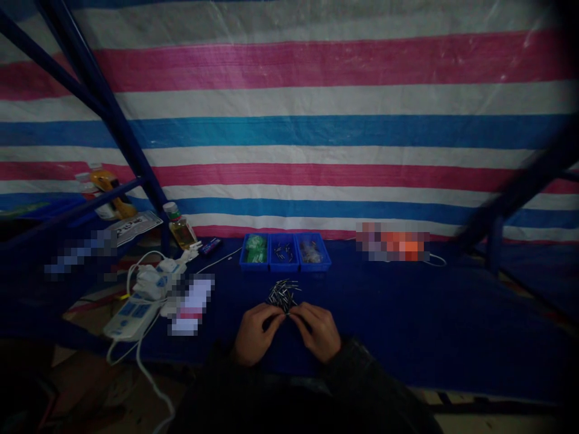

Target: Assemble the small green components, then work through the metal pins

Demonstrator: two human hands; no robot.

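Observation:
My left hand (257, 331) and my right hand (317, 330) meet fingertip to fingertip over the blue table (389, 319). Both are closed in a pinch around something too small to make out. Just beyond the fingertips lies a loose pile of thin dark and silvery pieces (283, 293). Behind the pile stands a blue tray (284, 267) with three compartments. Green items (256, 248) fill the left one, a few thin pieces (284, 252) lie in the middle one, and small clear or brownish pieces (312, 252) are in the right one.
On the left are a white power strip (131, 316) with plugs and cables, a blurred-out light object (193, 305), and a bottle (181, 229). An orange blurred-out item (400, 242) lies at the back right. Blue frame bars (108, 108) rise at both sides before a striped sheet (316, 132).

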